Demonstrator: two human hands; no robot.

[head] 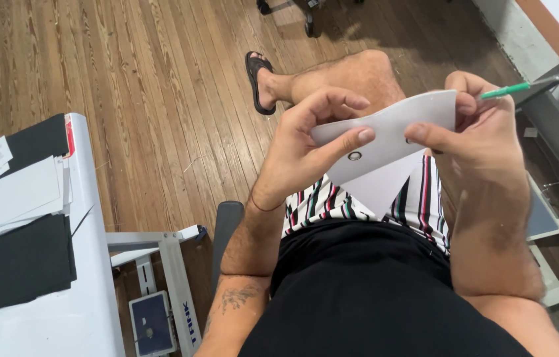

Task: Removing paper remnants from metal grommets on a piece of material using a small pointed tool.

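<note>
**Seated person holds a white card with both hands above the lap**

Seen from above, a seated person holds a white card (392,135) in front of the body, over the lap and striped shorts (418,198). The card is bent slightly and has a small metal eyelet (355,156) near its lower left edge.

The left hand (306,145) grips the card's left end, its fingers (342,142) pinching the card between thumb and forefinger, the other fingers curled over the top edge. The right hand (478,125) pinches the card's right end the same way, thumb on the front face. A thin green pen (514,88) sticks out from the right hand toward the upper right; exactly how it is held is hidden.

Below the card, one bare leg stretches out over a wooden floor (127,73), the foot in a black sandal (257,76). At the left stands a white tabletop (91,218) carrying black sheets (18,264) and a stack of white paper (8,198).
</note>
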